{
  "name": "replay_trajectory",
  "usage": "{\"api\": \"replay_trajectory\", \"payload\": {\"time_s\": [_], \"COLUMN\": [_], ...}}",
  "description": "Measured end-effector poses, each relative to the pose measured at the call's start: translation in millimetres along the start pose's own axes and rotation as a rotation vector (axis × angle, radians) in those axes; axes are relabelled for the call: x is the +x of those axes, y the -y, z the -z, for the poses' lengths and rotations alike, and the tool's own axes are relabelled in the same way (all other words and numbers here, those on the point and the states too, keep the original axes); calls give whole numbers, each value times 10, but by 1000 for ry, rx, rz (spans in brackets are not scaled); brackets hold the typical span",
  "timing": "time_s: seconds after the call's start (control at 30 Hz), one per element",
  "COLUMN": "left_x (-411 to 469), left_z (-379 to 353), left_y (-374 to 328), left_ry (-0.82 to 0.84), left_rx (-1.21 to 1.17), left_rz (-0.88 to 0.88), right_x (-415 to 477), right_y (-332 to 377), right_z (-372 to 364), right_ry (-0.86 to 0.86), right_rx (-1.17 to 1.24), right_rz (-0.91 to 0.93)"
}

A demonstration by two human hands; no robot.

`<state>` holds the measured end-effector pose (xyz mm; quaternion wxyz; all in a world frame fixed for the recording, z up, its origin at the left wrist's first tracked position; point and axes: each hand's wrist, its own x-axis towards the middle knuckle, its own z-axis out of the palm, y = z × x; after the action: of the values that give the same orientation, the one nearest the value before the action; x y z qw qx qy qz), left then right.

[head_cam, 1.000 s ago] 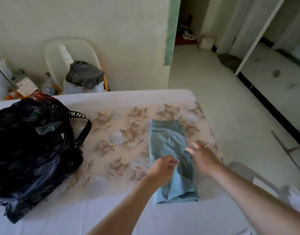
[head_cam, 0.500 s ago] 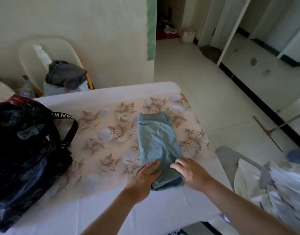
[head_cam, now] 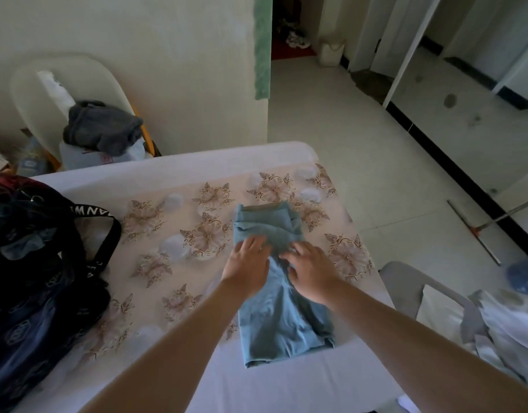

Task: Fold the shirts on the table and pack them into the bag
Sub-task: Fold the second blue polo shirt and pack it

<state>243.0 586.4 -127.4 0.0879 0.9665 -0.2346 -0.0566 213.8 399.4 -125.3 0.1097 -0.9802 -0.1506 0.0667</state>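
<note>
Cream plaster wall [head_cam: 167, 55] behind a white moulded plastic chair [head_cam: 42, 93]; pale tiled floor [head_cam: 361, 150] with black skirting strip [head_cam: 465, 180]; open doorway [head_cam: 292, 28] beyond; daylight from the right.

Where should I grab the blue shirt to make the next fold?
Probably the near short end of the blue shirt, with one grip at each corner, coming from the table's near edge. It lies as a long narrow strip running away from you, so lifting that end over halves it. Both the left hand and the right hand now rest flat mid-strip.
</note>
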Motion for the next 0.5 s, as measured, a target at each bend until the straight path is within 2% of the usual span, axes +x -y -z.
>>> {"api": "replay_trajectory", "payload": {"time_s": [0.13, 0.23, 0.37, 0.43, 0.5], "left_x": [330, 354, 332, 270, 118], "left_z": [-95, -248, -262, -232, -216], "left_y": [485, 903, 821, 551, 240], "left_ry": [292, 356, 285, 135, -3], "left_rx": [234, 216, 257, 193, 23], "left_rz": [98, 197, 210, 207, 197], "right_x": [251, 372, 429, 409, 344], "right_y": [-34, -183, -261, -194, -112], "right_z": [-114, -243, -324, -364, -383], "right_ry": [209, 314, 297, 207, 64], "right_rx": [-55, -136, -220, -130, -36], "right_rz": [-25, -34, -5, -35, -75]}}
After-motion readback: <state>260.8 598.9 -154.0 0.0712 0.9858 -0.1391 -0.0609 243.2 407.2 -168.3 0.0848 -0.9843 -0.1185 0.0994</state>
